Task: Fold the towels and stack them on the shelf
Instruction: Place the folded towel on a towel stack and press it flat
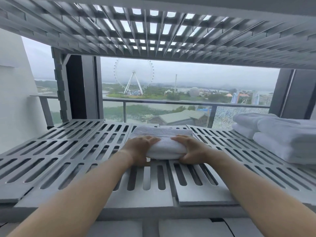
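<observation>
A folded white towel point(163, 139) lies on the grey slotted shelf point(68, 151), in the middle near its back. My left hand point(140, 148) grips the towel's near left corner, fingers on top and thumb below. My right hand point(189, 149) grips the near right corner the same way. Both forearms reach in over the shelf's front edge. A stack of folded white towels point(280, 134) sits on the same shelf at the far right, partly cut off by the frame.
Another grey slotted shelf point(153, 31) hangs close overhead. Behind the shelf is a window with a balcony railing point(171, 101). A dark upright post point(59, 86) stands at the back left. White fabric point(188, 226) shows below the front edge.
</observation>
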`<state>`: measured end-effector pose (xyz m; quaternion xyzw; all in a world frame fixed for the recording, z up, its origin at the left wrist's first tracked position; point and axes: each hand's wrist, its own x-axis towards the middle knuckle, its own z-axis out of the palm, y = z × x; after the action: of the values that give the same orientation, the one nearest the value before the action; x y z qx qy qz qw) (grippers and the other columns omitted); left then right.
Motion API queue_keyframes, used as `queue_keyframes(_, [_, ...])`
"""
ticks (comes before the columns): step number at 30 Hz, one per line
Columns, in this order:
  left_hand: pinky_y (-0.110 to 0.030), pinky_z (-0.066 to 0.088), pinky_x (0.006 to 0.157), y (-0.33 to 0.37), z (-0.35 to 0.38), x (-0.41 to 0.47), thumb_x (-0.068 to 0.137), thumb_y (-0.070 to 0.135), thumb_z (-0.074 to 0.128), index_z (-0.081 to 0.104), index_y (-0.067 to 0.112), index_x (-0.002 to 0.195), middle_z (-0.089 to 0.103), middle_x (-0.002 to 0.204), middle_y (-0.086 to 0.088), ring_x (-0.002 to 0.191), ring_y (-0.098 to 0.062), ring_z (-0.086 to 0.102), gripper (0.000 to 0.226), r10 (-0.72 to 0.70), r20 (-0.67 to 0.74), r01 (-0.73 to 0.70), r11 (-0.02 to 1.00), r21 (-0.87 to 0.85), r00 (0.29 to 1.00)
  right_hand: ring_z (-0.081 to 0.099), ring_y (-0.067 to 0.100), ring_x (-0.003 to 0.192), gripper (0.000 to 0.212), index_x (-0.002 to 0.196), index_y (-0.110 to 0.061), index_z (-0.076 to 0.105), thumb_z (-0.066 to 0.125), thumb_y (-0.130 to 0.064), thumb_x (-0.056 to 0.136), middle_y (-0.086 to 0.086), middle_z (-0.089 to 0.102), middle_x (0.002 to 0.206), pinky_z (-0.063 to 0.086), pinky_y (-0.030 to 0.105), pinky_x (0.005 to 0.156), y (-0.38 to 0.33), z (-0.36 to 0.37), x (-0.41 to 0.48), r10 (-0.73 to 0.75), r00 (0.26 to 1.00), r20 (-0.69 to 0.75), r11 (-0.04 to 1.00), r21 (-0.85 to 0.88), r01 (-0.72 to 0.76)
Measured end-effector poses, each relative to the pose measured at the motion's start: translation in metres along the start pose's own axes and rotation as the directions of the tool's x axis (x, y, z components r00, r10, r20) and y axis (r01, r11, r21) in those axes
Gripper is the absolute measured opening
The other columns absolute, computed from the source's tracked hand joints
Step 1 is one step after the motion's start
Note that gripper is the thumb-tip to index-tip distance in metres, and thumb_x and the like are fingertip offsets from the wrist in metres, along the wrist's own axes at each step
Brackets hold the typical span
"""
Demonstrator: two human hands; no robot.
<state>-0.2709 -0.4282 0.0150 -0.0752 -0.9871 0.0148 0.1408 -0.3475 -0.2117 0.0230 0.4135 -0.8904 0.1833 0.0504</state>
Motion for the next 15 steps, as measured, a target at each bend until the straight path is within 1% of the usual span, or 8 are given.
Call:
queue_keyframes(2, [-0.035,0.046,0.093,0.002,0.004,-0.004,0.069,0.034,0.064,0.033,0.034,0.136,0.047,0.136,0.006,0.115,-0.021,0.052,0.075,-0.037,-0.081,0.037,0.999,-0.003,0.996,0.042,0.019,0.127,0.076,0.137,-0.021,0.042,0.068,-0.023,0.066,0.001,0.045,0.138,0.029,0.025,0.109,-0.004,0.0,0.0,-0.013,0.999,-0.052,1.0,-0.004,0.012])
queue_keyframes(4, [-0.033,0.047,0.085,0.007,0.003,-0.006,0.068,0.034,0.062,0.039,0.036,0.132,0.054,0.128,0.007,0.106,-0.02,0.057,0.068,-0.074,-0.157,0.074,0.997,-0.002,0.985,0.044,0.021,0.125,0.074,0.137,-0.021,0.042,0.066,-0.022,0.068,0.002,0.045,0.136,0.033,0.029,0.107,-0.008,-0.003,0.0,-0.007,0.996,-0.092,0.998,-0.057,0.002])
queue_keyframes(7, [-0.033,0.05,0.081,0.016,-0.003,-0.009,0.067,0.025,0.055,0.045,0.035,0.125,0.061,0.116,0.006,0.099,-0.021,0.06,0.059,-0.131,-0.201,0.122,0.991,-0.055,0.971,0.042,0.025,0.125,0.077,0.14,-0.024,0.033,0.064,-0.029,0.07,0.002,0.042,0.138,0.037,0.037,0.104,-0.016,-0.004,0.002,0.042,0.997,-0.062,0.966,-0.253,-0.056])
queue_keyframes(9, [-0.031,0.049,0.077,0.023,-0.008,-0.012,0.067,0.021,0.052,0.048,0.035,0.12,0.063,0.11,0.004,0.096,-0.022,0.06,0.056,-0.161,-0.208,0.148,0.986,-0.076,0.965,0.042,0.026,0.125,0.074,0.139,-0.027,0.03,0.062,-0.035,0.073,0.001,0.042,0.136,0.04,0.04,0.103,-0.024,-0.003,0.003,0.069,0.994,-0.083,0.934,-0.344,-0.094])
queue_keyframes(10, [-0.03,0.048,0.075,0.026,-0.01,-0.014,0.067,0.021,0.051,0.049,0.035,0.119,0.063,0.108,0.004,0.094,-0.022,0.06,0.054,-0.168,-0.215,0.156,0.985,-0.071,0.962,0.042,0.026,0.124,0.071,0.138,-0.027,0.031,0.061,-0.036,0.075,0.002,0.043,0.134,0.04,0.041,0.102,-0.027,-0.002,0.003,0.08,0.992,-0.1,0.93,-0.351,-0.111])
queue_keyframes(13, [-0.032,0.049,0.074,0.038,-0.017,-0.02,0.069,0.022,0.052,0.05,0.034,0.12,0.064,0.107,0.003,0.092,-0.023,0.061,0.052,-0.17,-0.228,0.168,0.985,-0.025,0.959,0.047,0.027,0.12,0.059,0.135,-0.029,0.035,0.059,-0.029,0.08,0.003,0.048,0.129,0.045,0.041,0.097,-0.026,0.002,-0.004,0.106,0.985,-0.139,0.935,-0.324,-0.146])
queue_keyframes(15, [-0.034,0.048,0.077,0.048,-0.016,-0.024,0.071,0.026,0.053,0.045,0.031,0.123,0.062,0.109,0.003,0.09,-0.024,0.061,0.053,-0.142,-0.231,0.164,0.983,0.081,0.963,0.049,0.027,0.117,0.054,0.132,-0.03,0.039,0.057,-0.028,0.08,0.003,0.05,0.126,0.046,0.04,0.095,-0.023,0.002,-0.011,0.1,0.98,-0.174,0.953,-0.267,-0.144])
